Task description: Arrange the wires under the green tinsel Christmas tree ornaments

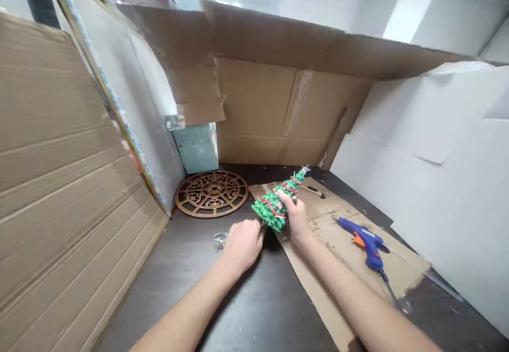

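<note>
A small green Christmas tree [271, 203] with red garland and a pale star at its tip leans to the upper right above the table. My right hand [295, 215] is wrapped around its right side, the thumb lying over the branches. At the bottom of the tree, my left hand [243, 240] is closed around what looks like its thin stem; the fingertips are mostly hidden. Just left of that hand lies a little heap of shiny, thin pieces [221, 239], too small to name.
A blue hot glue gun [366, 240] with an orange trigger rests on a cardboard sheet [318, 283] at right, near a brush [314, 190]. Behind on the left are a round ornamental openwork disc [212, 193] and a light-blue box [196, 148]. Cardboard walls [254, 108] enclose the dark table [159, 299].
</note>
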A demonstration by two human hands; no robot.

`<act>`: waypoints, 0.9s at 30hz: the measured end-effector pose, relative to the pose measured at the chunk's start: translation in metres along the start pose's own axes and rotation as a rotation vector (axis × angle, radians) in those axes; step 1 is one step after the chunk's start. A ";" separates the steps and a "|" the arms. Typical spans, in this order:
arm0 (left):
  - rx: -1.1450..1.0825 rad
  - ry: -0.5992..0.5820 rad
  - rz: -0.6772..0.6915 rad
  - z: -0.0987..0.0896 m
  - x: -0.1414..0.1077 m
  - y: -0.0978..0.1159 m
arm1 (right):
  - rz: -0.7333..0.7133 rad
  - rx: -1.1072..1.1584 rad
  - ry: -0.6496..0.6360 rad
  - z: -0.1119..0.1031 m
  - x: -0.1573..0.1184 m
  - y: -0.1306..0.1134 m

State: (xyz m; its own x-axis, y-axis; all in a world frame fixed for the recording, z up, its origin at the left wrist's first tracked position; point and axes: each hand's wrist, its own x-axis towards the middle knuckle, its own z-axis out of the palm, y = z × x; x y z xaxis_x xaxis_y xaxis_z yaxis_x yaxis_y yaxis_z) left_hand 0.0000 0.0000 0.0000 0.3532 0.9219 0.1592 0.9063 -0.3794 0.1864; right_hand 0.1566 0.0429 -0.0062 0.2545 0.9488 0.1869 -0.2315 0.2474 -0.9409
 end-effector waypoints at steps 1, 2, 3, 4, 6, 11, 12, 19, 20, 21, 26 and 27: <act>0.001 -0.001 0.004 0.000 0.000 0.000 | 0.003 -0.004 0.002 0.000 0.000 0.000; 0.001 -0.001 0.008 -0.001 -0.001 0.000 | 0.006 -0.006 0.003 -0.001 0.000 -0.001; -0.001 0.000 0.012 -0.002 -0.001 0.000 | 0.010 -0.006 0.003 -0.001 0.000 -0.001; -0.004 0.001 0.015 -0.002 -0.001 0.001 | 0.015 -0.005 0.002 -0.001 -0.001 -0.001; -0.014 0.006 0.021 -0.003 -0.002 0.001 | 0.027 0.005 -0.003 -0.001 -0.001 -0.002; -0.027 0.028 -0.003 0.000 -0.003 0.003 | 0.051 0.008 -0.036 0.002 -0.003 -0.004; -0.025 0.033 -0.011 0.001 -0.003 0.003 | 0.052 0.000 -0.043 0.002 -0.003 -0.004; -0.048 0.042 -0.035 0.004 -0.002 0.008 | 0.056 -0.054 -0.063 0.003 -0.005 -0.001; -0.059 0.043 -0.034 0.004 -0.003 0.008 | 0.060 -0.056 -0.072 0.003 -0.005 -0.001; -0.068 0.045 -0.034 0.004 -0.003 0.008 | 0.061 -0.058 -0.076 0.003 -0.006 -0.001; -0.092 0.064 0.010 -0.001 -0.007 0.007 | 0.069 -0.054 -0.047 0.006 -0.006 -0.002; -0.093 0.075 0.032 -0.003 -0.008 0.006 | 0.072 -0.050 -0.043 0.006 -0.006 -0.003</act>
State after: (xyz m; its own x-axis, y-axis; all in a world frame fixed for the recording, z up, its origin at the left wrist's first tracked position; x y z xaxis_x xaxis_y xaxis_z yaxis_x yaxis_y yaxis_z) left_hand 0.0021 -0.0099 0.0031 0.3603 0.9020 0.2379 0.8681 -0.4176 0.2685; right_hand 0.1499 0.0381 -0.0028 0.1980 0.9717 0.1289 -0.2007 0.1689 -0.9650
